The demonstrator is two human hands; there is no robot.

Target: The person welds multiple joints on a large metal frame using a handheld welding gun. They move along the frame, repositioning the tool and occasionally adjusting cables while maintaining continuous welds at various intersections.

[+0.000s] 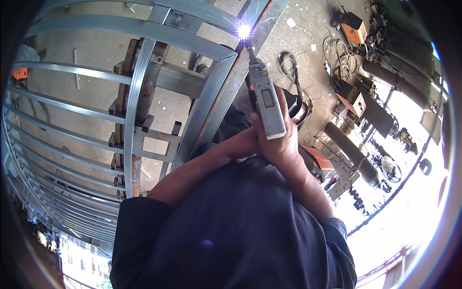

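Observation:
My right hand [279, 141] is closed round a grey handheld welding torch [267, 97], whose nozzle points away from me. A bright arc with sparks [244, 32] burns at its tip, on the metal frame near a mitred corner. My left hand [247, 141] lies against the right hand and wrist, under the torch's rear end; its fingers are mostly hidden. The steel frame [213, 86] of square tubing stretches to the left, with many parallel bars [72, 99]. Beside its edge runs a wide metal beam [234, 83] with rusty edges.
Rusty steel supports [136, 144] stand under the frame. Cables [288, 65] lie on the concrete floor at the right, with orange machines [354, 31] and gas cylinders [352, 153] beyond. Metal offcuts [76, 68] and small white scraps [291, 22] are scattered on the floor.

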